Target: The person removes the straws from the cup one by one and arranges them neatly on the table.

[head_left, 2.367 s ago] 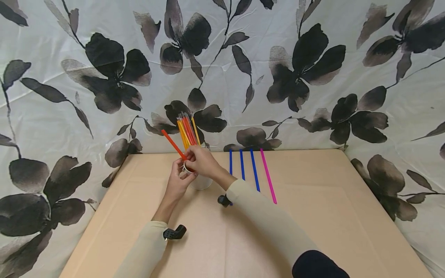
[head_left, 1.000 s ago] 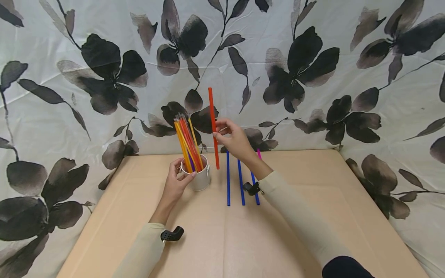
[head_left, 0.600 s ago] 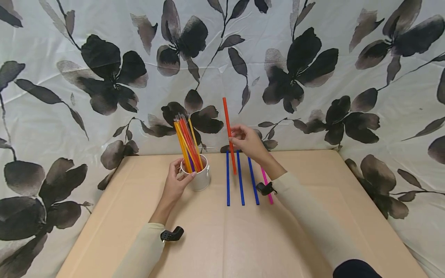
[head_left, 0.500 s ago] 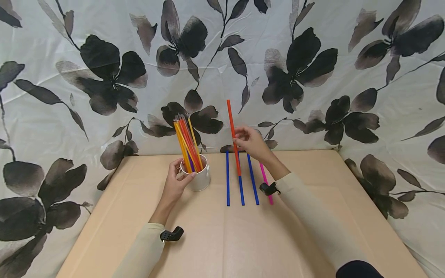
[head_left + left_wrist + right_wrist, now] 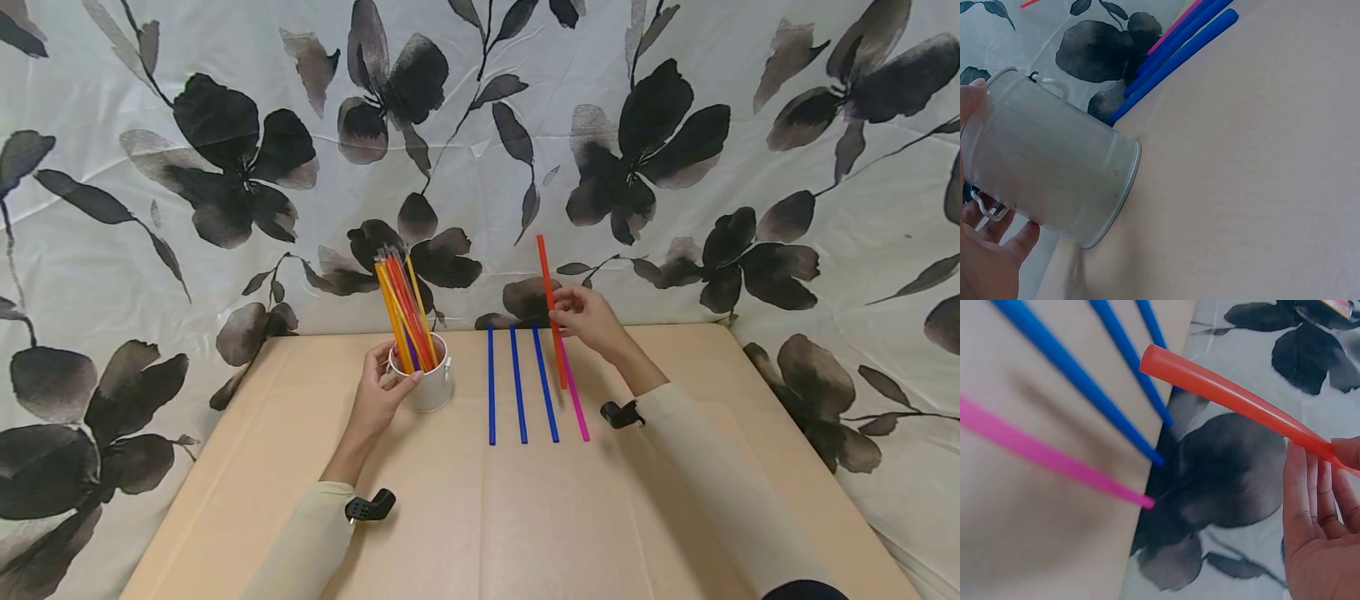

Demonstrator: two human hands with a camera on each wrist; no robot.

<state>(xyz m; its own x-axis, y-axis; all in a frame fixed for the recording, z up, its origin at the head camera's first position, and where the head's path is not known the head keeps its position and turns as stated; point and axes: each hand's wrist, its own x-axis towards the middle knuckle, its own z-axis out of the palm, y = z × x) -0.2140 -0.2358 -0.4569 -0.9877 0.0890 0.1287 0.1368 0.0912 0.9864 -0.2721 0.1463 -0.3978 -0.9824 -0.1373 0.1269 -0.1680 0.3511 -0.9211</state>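
**Left hand [image 5: 991, 265] holds off-white, tapering metal-looking bucket [image 5: 1047, 156] at nine o'clock**

The bucket's mouth points toward ten, its base toward four. One small white loop [image 5: 1055, 84] juts from the wall at its twelve, another at its eight. A fingertip touches the wall near the rim, while other fingers spread along the eight o'clock side.

Toward twelve, slender blue sticks [image 5: 1175, 62] lie close together on the pale tan tabletop [image 5: 1247, 187], a thin pink stick [image 5: 1174, 27] just beyond. White fabric with dark floral print [image 5: 1094, 53] fills eleven. A red sliver [image 5: 1029, 3] shows there, cut by the frame.
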